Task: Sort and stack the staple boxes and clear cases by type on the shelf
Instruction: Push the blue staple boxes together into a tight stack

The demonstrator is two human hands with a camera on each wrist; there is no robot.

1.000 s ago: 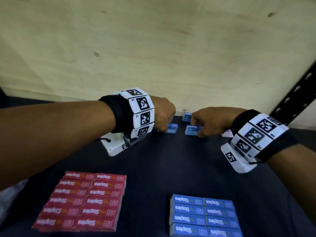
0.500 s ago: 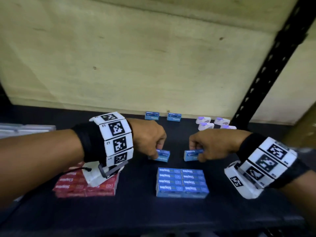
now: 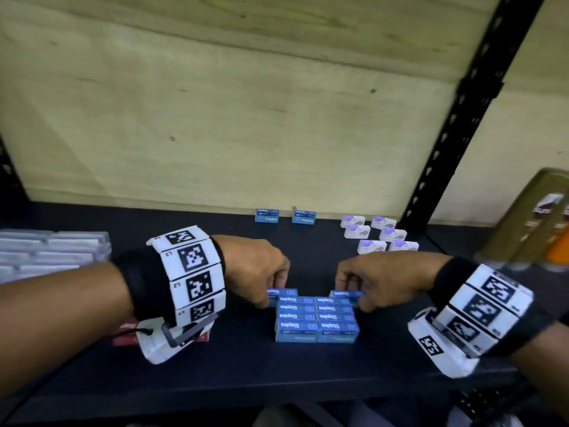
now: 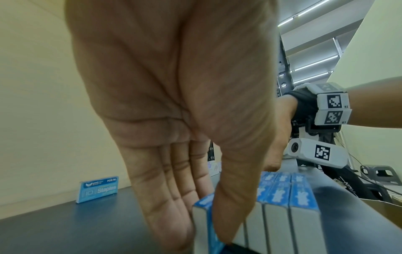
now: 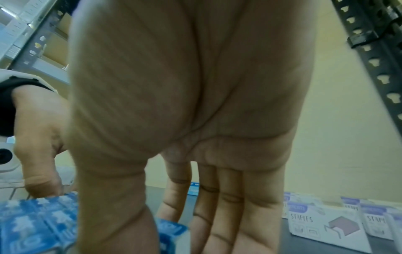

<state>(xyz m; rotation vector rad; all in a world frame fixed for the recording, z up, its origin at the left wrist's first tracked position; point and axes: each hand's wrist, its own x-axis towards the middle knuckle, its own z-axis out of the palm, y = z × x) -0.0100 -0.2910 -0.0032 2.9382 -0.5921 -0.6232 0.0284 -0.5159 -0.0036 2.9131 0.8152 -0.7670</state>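
Note:
A block of blue staple boxes (image 3: 317, 318) lies mid-shelf. My left hand (image 3: 275, 291) pinches one blue staple box (image 3: 284, 292) between thumb and fingers at the block's back left corner, also shown in the left wrist view (image 4: 201, 205). My right hand (image 3: 351, 298) pinches another blue box (image 3: 346, 293) at the back right corner; the right wrist view shows it (image 5: 172, 228) under the thumb. Both held boxes sit level with the block's top. Two more blue boxes (image 3: 267, 216) (image 3: 304, 217) stand upright at the back wall.
Several white and purple staple boxes (image 3: 381, 234) stand at the back right by a black shelf post (image 3: 455, 124). Clear cases (image 3: 52, 254) are stacked at the far left. Red staple boxes (image 3: 127, 331) lie partly hidden under my left wrist. The shelf's front edge (image 3: 246, 399) is near.
Both hands have drawn back from the rear of the shelf, each carrying a blue box, and now hold them against the back row of the blue block.

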